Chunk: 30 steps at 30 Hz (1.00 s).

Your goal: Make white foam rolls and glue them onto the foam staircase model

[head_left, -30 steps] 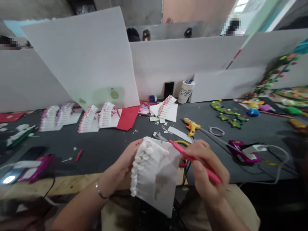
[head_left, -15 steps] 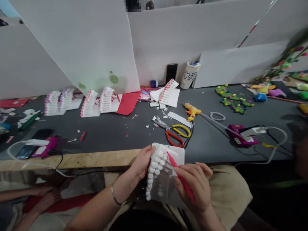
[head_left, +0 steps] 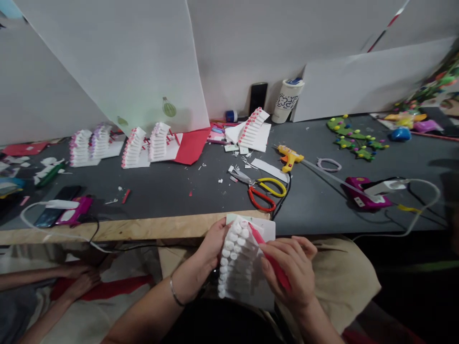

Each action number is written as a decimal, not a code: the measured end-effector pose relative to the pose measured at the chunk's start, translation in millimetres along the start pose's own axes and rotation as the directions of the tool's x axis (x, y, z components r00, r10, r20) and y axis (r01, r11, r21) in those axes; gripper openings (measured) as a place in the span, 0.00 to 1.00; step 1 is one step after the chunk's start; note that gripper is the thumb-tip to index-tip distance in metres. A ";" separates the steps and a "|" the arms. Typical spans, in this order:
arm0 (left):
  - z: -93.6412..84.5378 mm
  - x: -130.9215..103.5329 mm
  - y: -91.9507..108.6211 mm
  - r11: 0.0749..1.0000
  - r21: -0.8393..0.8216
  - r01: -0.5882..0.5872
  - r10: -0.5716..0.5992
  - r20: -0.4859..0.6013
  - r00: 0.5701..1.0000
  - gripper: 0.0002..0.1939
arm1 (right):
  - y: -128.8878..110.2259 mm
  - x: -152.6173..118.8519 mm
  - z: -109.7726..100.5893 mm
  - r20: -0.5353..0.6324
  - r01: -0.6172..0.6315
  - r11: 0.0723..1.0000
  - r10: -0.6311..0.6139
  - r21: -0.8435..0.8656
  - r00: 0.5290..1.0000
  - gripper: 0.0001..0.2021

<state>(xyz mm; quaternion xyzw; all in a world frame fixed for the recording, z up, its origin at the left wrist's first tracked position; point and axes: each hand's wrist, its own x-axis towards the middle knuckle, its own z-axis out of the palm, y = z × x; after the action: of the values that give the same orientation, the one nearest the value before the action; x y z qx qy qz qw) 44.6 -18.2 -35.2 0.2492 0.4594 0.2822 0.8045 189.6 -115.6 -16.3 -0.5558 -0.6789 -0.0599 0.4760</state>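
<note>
A white card piece (head_left: 263, 282) with rows of white rolled tubes (head_left: 234, 248) is over my lap at the table's front edge. My left hand (head_left: 215, 241) grips its upper left side. My right hand (head_left: 290, 272) is closed around a red marker (head_left: 256, 235), whose tip is at the tube ends near the top of the piece. Whether the tip touches them is too small to tell. Similar pieces with red-tipped tubes (head_left: 253, 131) stand further back on the dark table.
Scissors (head_left: 263, 184), a yellow glue gun (head_left: 289, 157) with its cable, a cup (head_left: 288, 101), a phone (head_left: 258, 98) and power strips (head_left: 367, 192) are on the table. Another person's hands (head_left: 84, 282) are at the lower left.
The view has shifted slightly, so the table items sit a little higher and further right. Both hands keep their hold, with the marker tip still near the top tube ends.
</note>
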 end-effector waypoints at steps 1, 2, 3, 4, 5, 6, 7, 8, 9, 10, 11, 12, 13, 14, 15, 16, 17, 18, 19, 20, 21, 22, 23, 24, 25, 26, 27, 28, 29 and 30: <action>0.7 -0.1 -0.9 1.000 -0.007 0.012 -0.012 0.002 1.000 0.17 | 0.0 -1.4 -0.8 0.000 0.005 1.000 -0.005 0.000 1.000 0.08; 1.7 -0.5 -1.3 1.000 -0.011 0.028 -0.028 0.006 1.000 0.17 | 0.0 -2.8 -1.9 0.000 0.011 1.000 -0.011 0.002 1.000 0.07; 2.8 -1.2 -1.4 0.999 -0.013 0.043 -0.043 0.011 0.999 0.16 | -0.1 -4.0 -3.0 0.000 0.015 1.000 -0.015 0.004 1.000 0.07; 3.9 -2.2 -1.2 0.998 -0.014 0.058 -0.058 0.017 0.998 0.15 | -0.2 -4.8 -3.8 -0.002 0.018 1.000 -0.017 0.005 1.000 0.07; 4.9 -3.2 -0.9 0.997 -0.014 0.070 -0.070 0.023 0.997 0.14 | -0.3 -5.1 -4.3 -0.004 0.021 1.000 -0.021 0.005 1.000 0.08; 5.5 -4.2 -0.6 0.997 -0.016 0.077 -0.076 0.026 0.997 0.12 | -0.4 -4.7 -4.4 -0.004 0.019 1.000 -0.019 0.004 1.000 0.08; 5.7 -5.0 -0.6 0.996 -0.016 0.083 -0.082 0.026 0.996 0.11 | -0.5 -3.9 -4.0 -0.004 0.015 1.000 -0.015 0.002 1.000 0.08; 5.4 -5.4 -0.8 0.996 -0.016 0.087 -0.086 0.027 0.996 0.09 | -0.5 -2.6 -3.3 -0.005 0.010 1.000 -0.010 0.000 1.000 0.08; 4.9 -5.5 -1.3 0.996 -0.014 0.089 -0.089 0.029 0.996 0.09 | -0.5 -1.3 -2.5 -0.006 0.008 1.000 -0.008 -0.001 1.000 0.08; 4.0 -5.4 -2.1 0.996 -0.013 0.090 -0.090 0.032 0.995 0.08 | -0.4 -0.2 -1.8 -0.005 0.008 1.000 -0.008 0.000 1.000 0.08; 3.0 -4.9 -2.9 0.996 -0.013 0.091 -0.090 0.033 0.995 0.08 | -0.1 0.4 -1.5 -0.005 0.009 1.000 -0.009 0.002 1.000 0.08; 2.0 -4.3 -3.8 0.995 -0.014 0.095 -0.095 0.037 0.995 0.08 | 0.3 0.2 -1.5 -0.005 0.013 1.000 -0.013 0.004 1.000 0.08; 1.0 -3.7 -4.7 0.995 -0.018 0.102 -0.101 0.043 0.994 0.08 | 0.8 -0.7 -2.1 -0.002 0.015 1.000 -0.015 0.005 1.000 0.08; 0.2 -3.1 -5.4 0.994 -0.024 0.108 -0.107 0.049 0.993 0.08 | 1.4 -2.4 -3.0 0.007 0.014 1.000 -0.014 0.008 1.000 0.08; -0.4 -2.6 -5.9 0.993 -0.030 0.117 -0.116 0.058 0.992 0.09 | 2.0 -4.4 -4.3 0.022 0.012 1.000 -0.012 0.012 1.000 0.08; -0.8 -2.3 -6.3 0.992 -0.035 0.125 -0.122 0.068 0.990 0.09 | 2.5 -6.4 -5.6 0.041 0.009 1.000 -0.010 0.018 0.999 0.09; -1.1 -2.0 -6.4 0.991 -0.037 0.130 -0.127 0.075 0.989 0.10 | 2.9 -8.0 -6.7 0.057 0.006 1.000 -0.007 0.024 0.998 0.09; -1.2 -2.0 -6.5 0.991 -0.036 0.132 -0.129 0.078 0.989 0.10 | 3.2 -8.6 -7.4 0.071 0.005 1.000 -0.007 0.030 0.997 0.09; -1.2 -1.9 -6.4 0.991 -0.033 0.133 -0.130 0.076 0.989 0.09 | 3.3 -8.3 -7.6 0.075 0.006 0.999 -0.009 0.035 0.997 0.08; -1.2 -1.9 -6.5 0.990 -0.029 0.135 -0.132 0.070 0.989 0.09 | 3.3 -6.8 -7.2 0.072 0.011 0.999 -0.014 0.037 0.997 0.08; -1.2 -1.8 -6.6 0.990 -0.028 0.136 -0.134 0.060 0.989 0.08 | 3.2 -4.6 -6.4 0.063 0.020 0.999 -0.022 0.036 0.998 0.08; -1.3 -1.5 -6.9 0.990 -0.029 0.135 -0.134 0.050 0.990 0.09 | 3.2 -1.9 -5.4 0.056 0.027 0.999 -0.029 0.034 0.998 0.08; -1.4 -1.2 -7.3 0.991 -0.030 0.133 -0.131 0.044 0.990 0.09 | 3.4 0.7 -4.4 0.053 0.034 0.999 -0.036 0.030 0.998 0.08; -1.6 -0.8 -7.8 0.991 -0.031 0.130 -0.129 0.045 0.991 0.09 | 3.6 2.9 -3.7 0.056 0.039 0.999 -0.040 0.027 0.998 0.08; -1.8 -0.4 -8.2 0.991 -0.031 0.127 -0.126 0.048 0.991 0.09 | 4.0 4.2 -3.5 0.063 0.039 0.999 -0.041 0.028 0.997 0.08; -1.9 -0.1 -8.5 0.992 -0.030 0.125 -0.123 0.053 0.991 0.09 | 4.6 4.6 -3.9 0.075 0.036 0.999 -0.038 0.031 0.996 0.08; -1.9 0.0 -8.6 0.992 -0.030 0.123 -0.121 0.055 0.991 0.09 | 5.3 4.1 -4.8 0.087 0.030 0.999 -0.033 0.038 0.996 0.08; -1.7 -0.2 -8.4 0.992 -0.032 0.124 -0.122 0.057 0.991 0.09 | 5.9 3.1 -6.2 0.099 0.025 0.999 -0.029 0.049 0.995 0.08; -1.4 -0.7 -7.9 0.991 -0.035 0.126 -0.124 0.059 0.991 0.09 | 6.6 1.7 -7.8 0.108 0.023 0.998 -0.029 0.058 0.994 0.09; -0.9 -1.4 -7.1 0.991 -0.039 0.129 -0.127 0.061 0.990 0.09 | 7.2 0.4 -9.6 0.117 0.022 0.997 -0.030 0.069 0.993 0.09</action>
<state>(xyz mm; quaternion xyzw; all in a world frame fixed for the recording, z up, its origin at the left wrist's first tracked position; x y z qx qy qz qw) 44.8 -24.1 -39.4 0.2101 0.4446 0.2322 0.8392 201.0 -118.5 -14.1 -0.5330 -0.7146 -0.0102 0.4530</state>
